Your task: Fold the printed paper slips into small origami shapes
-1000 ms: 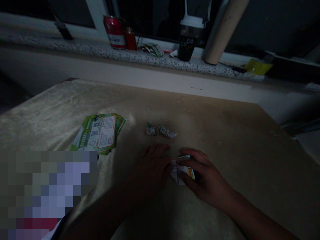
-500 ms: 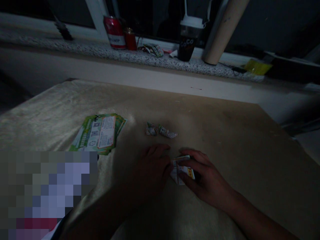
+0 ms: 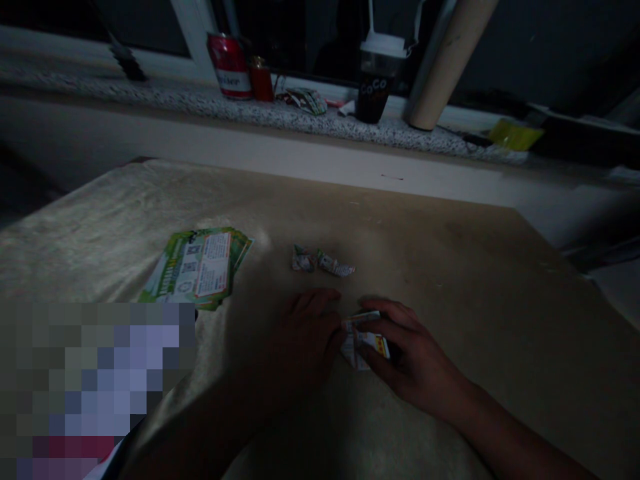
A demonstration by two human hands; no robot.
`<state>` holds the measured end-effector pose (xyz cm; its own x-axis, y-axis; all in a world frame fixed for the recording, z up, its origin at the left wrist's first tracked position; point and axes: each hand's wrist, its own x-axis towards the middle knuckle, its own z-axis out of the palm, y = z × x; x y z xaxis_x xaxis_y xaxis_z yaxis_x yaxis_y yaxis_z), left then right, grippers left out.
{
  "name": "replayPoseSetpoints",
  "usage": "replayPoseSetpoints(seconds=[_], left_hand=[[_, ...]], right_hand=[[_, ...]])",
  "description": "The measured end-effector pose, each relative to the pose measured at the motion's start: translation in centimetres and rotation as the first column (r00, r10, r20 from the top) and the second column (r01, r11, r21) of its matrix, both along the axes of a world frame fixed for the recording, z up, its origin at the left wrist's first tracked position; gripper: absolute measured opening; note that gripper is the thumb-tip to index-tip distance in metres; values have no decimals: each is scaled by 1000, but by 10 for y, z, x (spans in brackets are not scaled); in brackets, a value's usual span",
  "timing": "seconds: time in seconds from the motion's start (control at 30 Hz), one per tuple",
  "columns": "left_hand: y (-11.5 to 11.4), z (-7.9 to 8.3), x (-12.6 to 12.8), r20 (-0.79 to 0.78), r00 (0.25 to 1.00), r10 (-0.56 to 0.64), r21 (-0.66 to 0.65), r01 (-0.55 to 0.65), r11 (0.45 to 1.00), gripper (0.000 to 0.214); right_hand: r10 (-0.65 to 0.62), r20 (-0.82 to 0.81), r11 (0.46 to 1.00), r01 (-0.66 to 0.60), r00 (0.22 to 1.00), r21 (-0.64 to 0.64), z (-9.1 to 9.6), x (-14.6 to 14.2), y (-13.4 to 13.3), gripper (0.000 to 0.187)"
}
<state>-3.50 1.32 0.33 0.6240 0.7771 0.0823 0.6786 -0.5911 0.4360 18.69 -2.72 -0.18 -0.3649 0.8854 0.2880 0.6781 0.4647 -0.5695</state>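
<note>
A small piece of folded printed paper (image 3: 367,361), white with a yellow and red patch, lies on the table between my hands. My right hand (image 3: 407,340) is closed on its right side, fingers bent over the top and the thumb at the near part. My left hand (image 3: 307,333) lies in shadow at the paper's left edge and pinches it there, its other fingers reaching forward along the table. Just beyond the hands sit two small folded paper pieces, one compact (image 3: 303,259) and one longer (image 3: 336,263).
A stack of green printed flyers (image 3: 213,267) lies on the table (image 3: 450,267) to the left. A blurred-out patch hides the lower left corner. On the speckled windowsill (image 3: 175,97) stand a red can (image 3: 230,63), a red lighter (image 3: 261,80), a lidded cup (image 3: 375,83) and a cardboard tube (image 3: 453,63).
</note>
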Motion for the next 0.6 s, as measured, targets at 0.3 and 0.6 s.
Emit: replayPoseSetpoints(seconds=[0.3,0.6], left_hand=[[1,-3,0,2,1000,1,17,-2,1000,26],[1,1,2,-12,1000,-3,10,3,1000,23]], right_hand=[[-6,-9,1000,6,1000,9,-1,0,0,28],[-4,-3,1000,4,1000,-3,0,0,1,26]])
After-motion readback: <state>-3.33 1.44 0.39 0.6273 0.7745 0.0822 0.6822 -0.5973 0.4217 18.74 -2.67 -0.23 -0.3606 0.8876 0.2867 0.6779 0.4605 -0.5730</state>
